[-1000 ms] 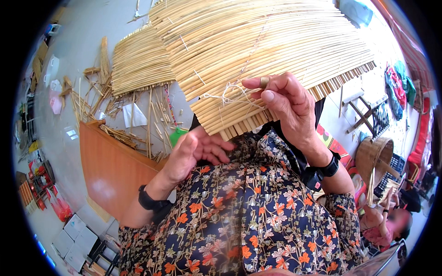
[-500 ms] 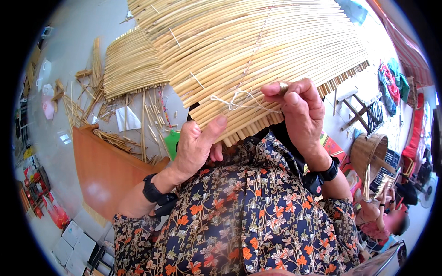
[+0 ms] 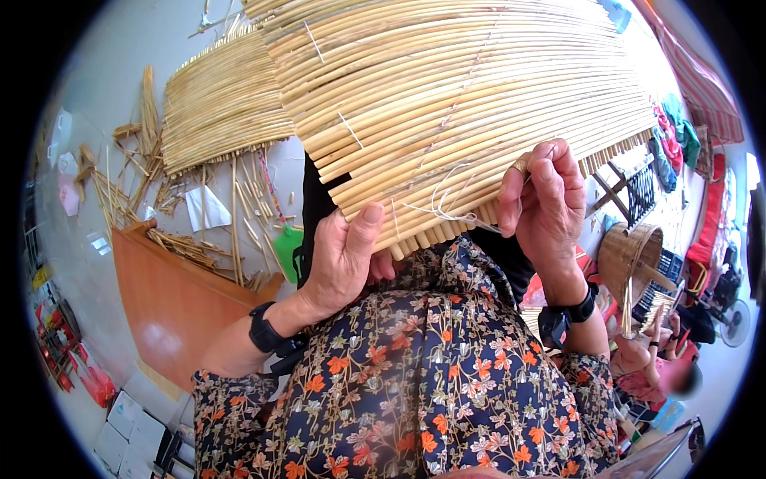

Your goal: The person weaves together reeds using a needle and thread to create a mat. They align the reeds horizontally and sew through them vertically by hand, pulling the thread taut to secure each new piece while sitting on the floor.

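Note:
A mat of pale reed sticks (image 3: 455,88), bound side by side with stitched thread, slopes up and away from my lap. My left hand (image 3: 339,255) grips its near left corner, thumb on top and fingers underneath. Loose loops of white thread (image 3: 439,211) lie over the near sticks. Above the near edge, to the right, my right hand (image 3: 550,199) pinches a thin strand between thumb and fingertips; whether a needle is there is too small to tell. A metal band (image 3: 520,166) circles one of its fingers.
A second reed mat (image 3: 227,104) lies at the left among scattered sticks (image 3: 148,112), beside an orange-brown wooden panel (image 3: 179,303) and a green object (image 3: 288,251). At the right are a round woven basket (image 3: 630,247), a wooden-framed stool (image 3: 626,195) and another person (image 3: 650,363) holding sticks.
My right hand has moved right and turned, drawing the thread; its loops have shifted right and toward the near edge. My left hand still grips the corner, and the mat has shifted slightly.

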The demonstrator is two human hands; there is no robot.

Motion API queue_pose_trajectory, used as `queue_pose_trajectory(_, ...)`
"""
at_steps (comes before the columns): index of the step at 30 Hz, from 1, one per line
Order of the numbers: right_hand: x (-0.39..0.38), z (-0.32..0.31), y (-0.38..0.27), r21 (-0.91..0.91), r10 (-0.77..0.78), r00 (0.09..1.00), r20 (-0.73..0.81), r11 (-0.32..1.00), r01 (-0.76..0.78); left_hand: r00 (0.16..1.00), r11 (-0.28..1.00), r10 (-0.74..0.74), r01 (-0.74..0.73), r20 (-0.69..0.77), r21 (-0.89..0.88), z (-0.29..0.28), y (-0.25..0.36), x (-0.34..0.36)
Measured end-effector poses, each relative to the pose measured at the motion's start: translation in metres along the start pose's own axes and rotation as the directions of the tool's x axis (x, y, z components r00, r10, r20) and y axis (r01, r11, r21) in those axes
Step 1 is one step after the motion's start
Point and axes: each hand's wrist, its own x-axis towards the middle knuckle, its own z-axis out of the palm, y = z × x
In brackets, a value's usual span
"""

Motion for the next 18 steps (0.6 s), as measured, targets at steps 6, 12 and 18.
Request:
queue_pose_trajectory(6, -0.003, 0.017, -0.018, -0.638, -0.061, 0.985, 0.164, 0.755, 0.153, 1.0, 0.999, -0.024, 0.023, 0.018, 0.048, -0.006, 0.0, 0.0)
queue_pose_trajectory(12, 0.001, 0.049, -0.035, -0.881, 0.023, 0.915, 0.402, 0.284, 0.38, 0.999, 0.997, -0.03, 0.029, 0.012, 0.071, 0.0, 0.007, 0.0)
queue_pose_trajectory(18, 0.004, 0.051, -0.023, -0.899, 0.168, 0.89, 0.424, 0.2, 0.39, 1.0, 0.998, -0.013, 0.013, 0.004, 0.057, 0.003, 0.011, 0.0)
